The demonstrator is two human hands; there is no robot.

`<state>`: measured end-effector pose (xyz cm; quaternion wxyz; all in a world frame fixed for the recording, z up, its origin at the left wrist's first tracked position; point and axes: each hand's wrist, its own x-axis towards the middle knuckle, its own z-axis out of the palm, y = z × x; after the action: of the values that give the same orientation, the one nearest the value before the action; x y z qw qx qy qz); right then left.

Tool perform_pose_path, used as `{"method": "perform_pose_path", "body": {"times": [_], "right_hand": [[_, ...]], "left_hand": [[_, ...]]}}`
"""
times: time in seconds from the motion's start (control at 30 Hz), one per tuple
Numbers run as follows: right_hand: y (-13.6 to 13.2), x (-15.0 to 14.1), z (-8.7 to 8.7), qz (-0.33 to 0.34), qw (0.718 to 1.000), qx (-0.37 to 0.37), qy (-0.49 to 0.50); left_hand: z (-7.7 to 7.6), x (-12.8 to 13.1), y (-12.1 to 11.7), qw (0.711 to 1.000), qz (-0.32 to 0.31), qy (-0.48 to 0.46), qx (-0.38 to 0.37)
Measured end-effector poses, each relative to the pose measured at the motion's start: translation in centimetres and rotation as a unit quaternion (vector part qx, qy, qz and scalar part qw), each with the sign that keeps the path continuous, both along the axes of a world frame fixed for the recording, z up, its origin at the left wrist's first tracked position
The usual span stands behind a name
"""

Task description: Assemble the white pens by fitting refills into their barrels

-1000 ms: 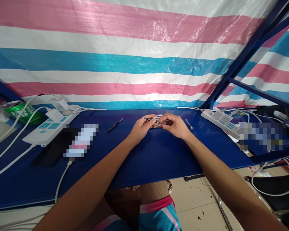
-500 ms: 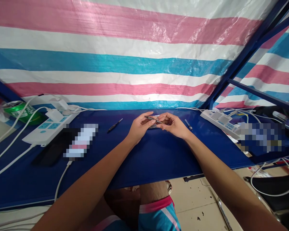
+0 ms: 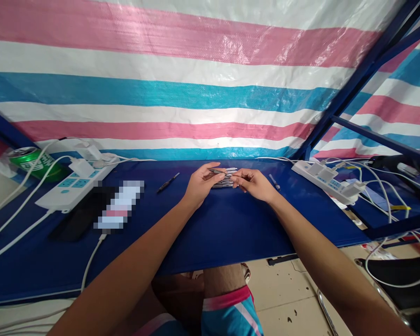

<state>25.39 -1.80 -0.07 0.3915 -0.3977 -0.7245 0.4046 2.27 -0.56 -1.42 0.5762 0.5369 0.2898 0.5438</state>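
My left hand (image 3: 202,185) is closed around a slim dark pen (image 3: 215,171), holding it between thumb and fingers. At the pen's other end my right hand (image 3: 253,184) is pinched shut; its fingertips cover the part they grip. Just below and behind the fingers, a row of several pens (image 3: 222,185) lies side by side on the blue table (image 3: 224,233), partly hidden by both hands. A single dark pen (image 3: 168,183) rests left of my left hand. To the right of my right hand lies a clear pen-like piece (image 3: 274,182).
On the left are a phone (image 3: 121,205) on a charging cable, a white power strip (image 3: 70,189) with plugs, and a green can (image 3: 38,163). Another power strip (image 3: 327,179) with looping cables stands at right. Behind the table hangs a striped sheet (image 3: 196,93).
My right hand has drawn its fingers into a tighter pinch and shifted slightly right. More of the pen row shows between the hands. My left hand keeps hold of the pen.
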Motion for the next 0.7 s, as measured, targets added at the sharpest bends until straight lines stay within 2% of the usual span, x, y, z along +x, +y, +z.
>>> {"method": "perform_pose_path", "body": {"times": [0.1,0.27,0.43,0.57,0.7], "right_hand": [[-0.3,-0.13,0.4,0.015,1.0,-0.001,-0.016],[-0.37,-0.38,0.23,-0.013,1.0,0.004,0.026],[-0.43,-0.3,0.09,0.009,0.999,-0.045,0.004],[-0.34,-0.44,0.11,-0.004,0.998,-0.016,0.055],[-0.25,-0.37,0.17,0.008,0.999,-0.023,0.02]], "left_hand": [[-0.09,-0.05,0.12,1.0,0.0,-0.006,-0.003],[-0.13,-0.09,0.14,1.0,0.001,-0.008,-0.006],[0.04,-0.02,-0.05,1.0,-0.022,-0.002,0.005],[0.02,-0.06,-0.01,1.0,-0.019,-0.008,0.003],[-0.12,-0.14,0.07,1.0,-0.02,-0.004,0.0]]}}
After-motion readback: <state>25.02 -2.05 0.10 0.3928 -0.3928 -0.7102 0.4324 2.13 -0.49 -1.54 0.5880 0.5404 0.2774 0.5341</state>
